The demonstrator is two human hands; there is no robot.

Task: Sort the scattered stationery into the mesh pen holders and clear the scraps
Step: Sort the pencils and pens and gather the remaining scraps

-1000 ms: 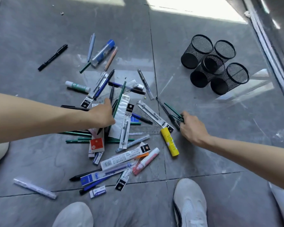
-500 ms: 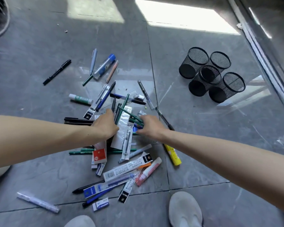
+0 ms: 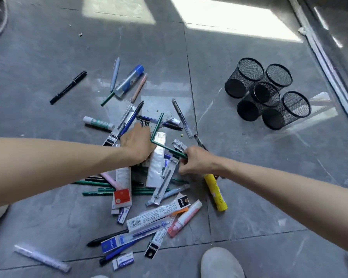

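Observation:
A heap of scattered stationery (image 3: 149,177) lies on the grey floor: pens, green pencils, refill packs, erasers and glue sticks. My left hand (image 3: 137,141) is curled over the top of the heap and grips a few dark pens (image 3: 144,123) whose ends stick out above its fingers. A green pencil (image 3: 157,126) slants up just right of that hand. My right hand (image 3: 197,160) grips green pencils (image 3: 169,149) that point up-left toward my left hand. Several black mesh pen holders (image 3: 267,93) stand clustered at the far right, apart from the heap.
A yellow glue stick (image 3: 216,192) lies below my right wrist. Away from the heap lie a black marker (image 3: 68,87), a blue-capped tube (image 3: 129,80) and a white pen (image 3: 41,257). My shoe (image 3: 221,263) is at the bottom edge. A metal door track (image 3: 329,77) runs along the right.
My right hand has swung from the right of the heap to its middle, carrying the green pencils close to my left hand. My left hand has shifted slightly up the heap.

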